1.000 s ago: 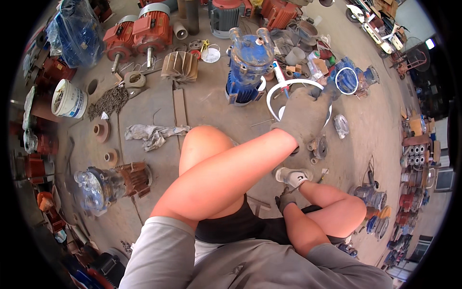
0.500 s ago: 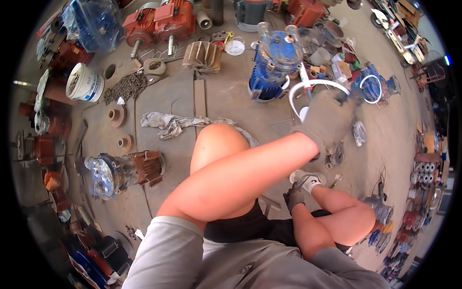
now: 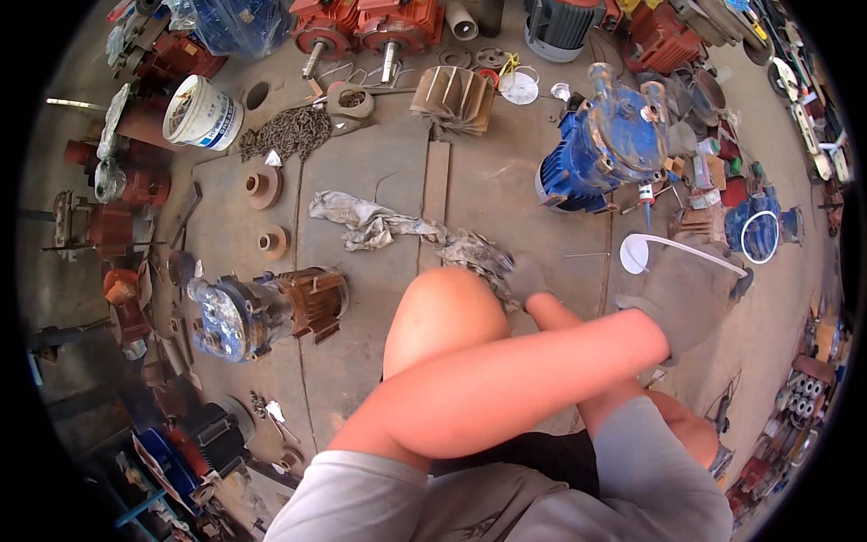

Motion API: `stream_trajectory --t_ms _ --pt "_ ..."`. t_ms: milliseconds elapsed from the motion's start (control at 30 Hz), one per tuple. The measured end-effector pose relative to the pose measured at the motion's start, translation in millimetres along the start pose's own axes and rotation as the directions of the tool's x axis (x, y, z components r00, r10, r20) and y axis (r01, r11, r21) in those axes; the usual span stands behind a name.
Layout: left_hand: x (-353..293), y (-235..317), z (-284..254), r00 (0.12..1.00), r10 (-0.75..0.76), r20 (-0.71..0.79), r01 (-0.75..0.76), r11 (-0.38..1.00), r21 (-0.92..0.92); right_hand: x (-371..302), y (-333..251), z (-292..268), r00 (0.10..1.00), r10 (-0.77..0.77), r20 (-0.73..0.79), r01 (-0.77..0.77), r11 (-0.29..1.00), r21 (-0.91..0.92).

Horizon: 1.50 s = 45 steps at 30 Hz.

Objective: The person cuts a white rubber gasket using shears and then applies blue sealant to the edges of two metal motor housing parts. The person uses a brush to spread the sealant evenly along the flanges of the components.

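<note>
Gloves grey, worn: left hand (image 3: 679, 291) grip holds curved white strip (image 3: 673, 250); right hand (image 3: 526, 278) clutches crumpled grimy rag (image 3: 397, 226).

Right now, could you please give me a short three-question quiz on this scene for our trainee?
1. True or false: the grey-gloved left hand holds the thin white curved plastic strip.
2. What does the gloved right hand touch? A) white plastic bucket B) crumpled dirty grey rag C) blue metal pump
3. Fill in: the person's two forearms are ____ over each other.
Key: 1 true; 2 B; 3 crossed.
</note>
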<state>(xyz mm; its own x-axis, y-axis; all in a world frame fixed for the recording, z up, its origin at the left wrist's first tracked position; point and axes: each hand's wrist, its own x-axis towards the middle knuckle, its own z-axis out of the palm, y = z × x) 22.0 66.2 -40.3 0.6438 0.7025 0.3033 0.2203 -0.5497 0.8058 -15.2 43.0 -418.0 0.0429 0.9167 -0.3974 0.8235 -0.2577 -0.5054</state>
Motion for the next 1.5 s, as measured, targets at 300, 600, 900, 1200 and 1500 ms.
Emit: stream_trajectory --t_ms 300,600,900,1200,1500 --pt "26 9 -4 1.0 -0.012 0.006 0.012 1.0 -0.007 121 -134 -54 0.927 -0.262 -0.269 0.275 0.961 0.01" --pt "23 -26 -52 0.99 -0.079 -0.117 0.085 0.995 0.047 22 -45 28 0.963 0.159 0.22 -0.173 0.984 0.046" --pt "4 -22 -5 0.994 -0.002 0.111 -0.003 0.999 0.044 81 -96 -7 0.986 0.0 0.169 -0.031 0.983 0.183" --pt "16 0 -82 0.967 0.023 0.255 -0.073 0.979 0.188 41 -148 -227 0.911 -0.412 0.015 0.001 0.039 0.999" --pt "26 -12 -84 0.979 0.053 -0.194 -0.076 0.991 -0.112 113 -240 -149 0.871 -0.451 -0.196 0.488 0.84 0.238"
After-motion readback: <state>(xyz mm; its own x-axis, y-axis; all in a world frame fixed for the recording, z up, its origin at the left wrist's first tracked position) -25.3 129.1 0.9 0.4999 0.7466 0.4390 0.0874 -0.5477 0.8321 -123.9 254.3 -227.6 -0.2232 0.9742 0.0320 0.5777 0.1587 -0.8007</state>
